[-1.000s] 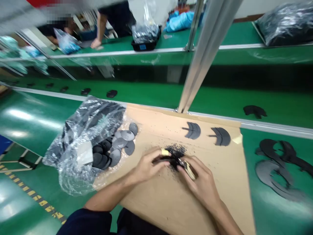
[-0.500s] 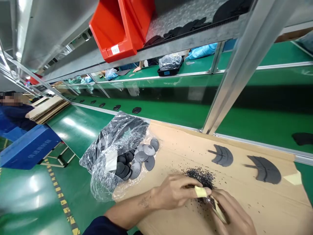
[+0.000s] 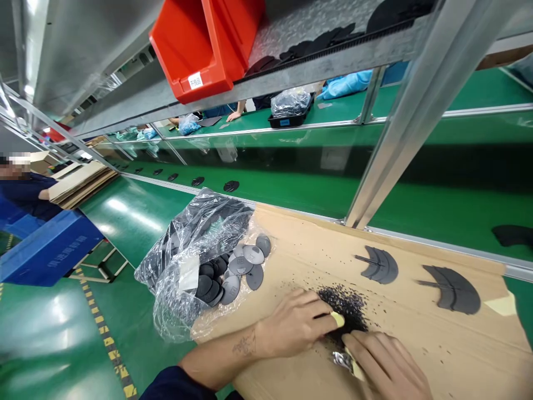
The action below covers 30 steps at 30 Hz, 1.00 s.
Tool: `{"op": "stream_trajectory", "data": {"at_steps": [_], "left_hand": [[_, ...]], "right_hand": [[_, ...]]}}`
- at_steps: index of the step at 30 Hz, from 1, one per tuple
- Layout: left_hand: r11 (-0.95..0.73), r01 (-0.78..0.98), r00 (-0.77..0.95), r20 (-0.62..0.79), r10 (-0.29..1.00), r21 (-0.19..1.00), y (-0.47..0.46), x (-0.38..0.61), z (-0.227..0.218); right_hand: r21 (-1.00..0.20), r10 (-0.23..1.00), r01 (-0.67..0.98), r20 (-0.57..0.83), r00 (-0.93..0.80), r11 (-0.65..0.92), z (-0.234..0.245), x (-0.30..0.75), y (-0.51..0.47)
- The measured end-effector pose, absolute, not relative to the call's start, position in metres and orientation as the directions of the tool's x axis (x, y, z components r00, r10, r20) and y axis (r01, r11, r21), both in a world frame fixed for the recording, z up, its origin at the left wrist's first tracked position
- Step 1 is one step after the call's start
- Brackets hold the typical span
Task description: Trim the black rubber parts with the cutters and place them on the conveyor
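Note:
My left hand [image 3: 291,325] is low over the cardboard, fingers curled and closed, with yellow tape [image 3: 338,319] around a fingertip. What it pinches, if anything, is hidden. To its right, my right hand [image 3: 385,364] is closed around a small shiny metal tool [image 3: 342,360], whose kind I cannot make out; more yellow shows beside it. Just beyond both hands lies a heap of tiny black scraps [image 3: 345,303]. Dark grey oval discs [image 3: 240,265] spill from a clear plastic bag [image 3: 179,300] left of my hands.
Two fan-shaped dark pieces [image 3: 380,265] lie on the cardboard [image 3: 300,236] at right. Behind a metal post [image 3: 387,133], dark parts rest on a green belt [image 3: 283,191]. A red bin [image 3: 200,55] hangs overhead. A person [image 3: 25,191] is beside a blue box [image 3: 50,247] at left.
My hands have moved apart; the left has drawn back slightly to the left. In my right hand, the metal tool has shifted left and down.

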State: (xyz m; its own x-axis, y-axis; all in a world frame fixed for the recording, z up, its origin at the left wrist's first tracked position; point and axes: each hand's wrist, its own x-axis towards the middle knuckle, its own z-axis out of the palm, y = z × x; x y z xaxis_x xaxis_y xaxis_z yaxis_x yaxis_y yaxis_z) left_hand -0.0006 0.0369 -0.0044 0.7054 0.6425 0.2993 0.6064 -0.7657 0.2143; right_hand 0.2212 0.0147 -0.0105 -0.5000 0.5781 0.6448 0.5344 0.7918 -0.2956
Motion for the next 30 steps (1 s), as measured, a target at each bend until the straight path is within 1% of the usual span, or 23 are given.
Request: {"op": "stream_trajectory", "data": {"at_steps": [3,6,8,9,12,14,15,17,20,23,27,30], "left_hand": [[-0.765,0.615,0.732,0.224,0.644,0.190,0.036,-0.001,-0.001],[-0.767,0.609,0.741,0.201,0.641,0.202,0.034,-0.003,0.000],[-0.770,0.594,0.731,0.243,0.638,0.233,0.031,-0.004,-0.001],[-0.770,0.584,0.719,0.276,0.638,0.257,0.030,-0.005,-0.002],[-0.756,0.545,0.653,0.383,0.654,0.362,0.027,-0.009,-0.007],[-0.747,0.502,0.603,0.443,0.664,0.437,0.027,-0.010,-0.010],[-0.745,0.476,0.578,0.473,0.665,0.467,0.027,-0.011,-0.010],[-0.749,0.424,0.534,0.527,0.661,0.509,0.027,-0.010,-0.009],[-0.758,0.360,0.488,0.583,0.650,0.544,0.026,-0.009,-0.007],[-0.770,0.319,0.477,0.608,0.635,0.553,0.024,-0.008,-0.006],[-0.760,0.331,0.488,0.589,0.645,0.559,0.023,-0.009,-0.007],[-0.761,0.331,0.488,0.589,0.644,0.558,0.023,-0.009,-0.006]], "right_hand": [[-0.345,0.582,0.496,0.659,-0.477,0.797,-0.014,0.223,0.014],[-0.350,0.584,0.509,0.689,-0.429,0.787,-0.015,0.221,0.011],[-0.382,0.618,0.513,0.651,-0.442,0.769,-0.009,0.217,0.007],[-0.422,0.641,0.499,0.626,-0.444,0.757,-0.005,0.215,0.004],[-0.618,0.747,0.421,0.581,-0.323,0.663,0.005,0.211,0.000],[-0.672,0.791,0.425,0.566,-0.234,0.606,0.008,0.212,-0.001],[-0.668,0.802,0.460,0.560,-0.208,0.585,0.008,0.213,0.000],[-0.610,0.813,0.570,0.547,-0.201,0.551,0.005,0.216,0.002],[-0.507,0.816,0.669,0.505,-0.281,0.544,-0.001,0.219,0.004],[-0.493,0.811,0.663,0.484,-0.328,0.563,-0.005,0.219,0.005],[-0.501,0.800,0.635,0.479,-0.363,0.588,-0.006,0.219,0.005],[-0.491,0.803,0.650,0.475,-0.359,0.581,-0.005,0.220,0.005]]}}
